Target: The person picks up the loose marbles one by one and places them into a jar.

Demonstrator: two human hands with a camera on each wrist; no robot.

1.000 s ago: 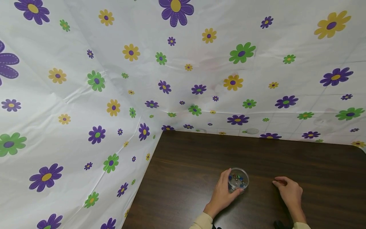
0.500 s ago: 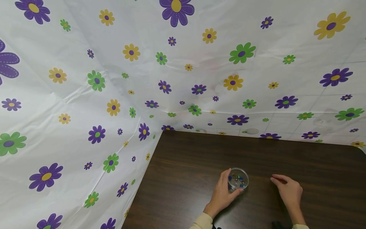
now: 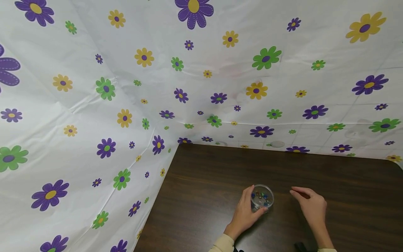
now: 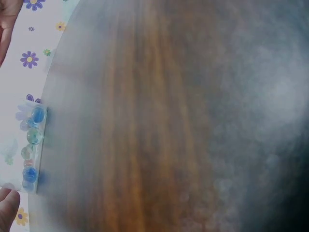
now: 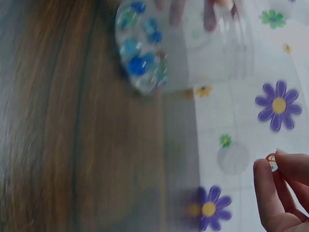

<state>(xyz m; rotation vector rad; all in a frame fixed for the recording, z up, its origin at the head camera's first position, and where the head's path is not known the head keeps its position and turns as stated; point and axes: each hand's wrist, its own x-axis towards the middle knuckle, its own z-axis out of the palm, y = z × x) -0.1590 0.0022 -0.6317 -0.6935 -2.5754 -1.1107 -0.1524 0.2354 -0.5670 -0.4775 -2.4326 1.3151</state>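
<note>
A clear round plastic jar [image 3: 273,197] stands upright on the dark table, with several blue, green and clear marbles [image 5: 139,63] on its bottom. My left hand [image 3: 244,212] holds the jar from its left side, thumb in front and fingers behind. To the right of the jar and apart from it, my right hand [image 3: 315,209] is raised over the table. Its thumb and fingertips pinch a small clear marble [image 5: 272,162] with red and white in it. The head view hides that marble. Only the jar's edge and a left thumb [image 4: 8,208] show in the left wrist view.
The brown wood-grain table [image 3: 217,168] meets a white flowered curtain [image 3: 220,80] at its back and left edges. A dark wrist strap [image 3: 300,246] shows near the right sleeve at the bottom.
My right hand has moved left and a little farther back, closer to the jar, fingertips still together. The left hand and the jar have stayed in place.
</note>
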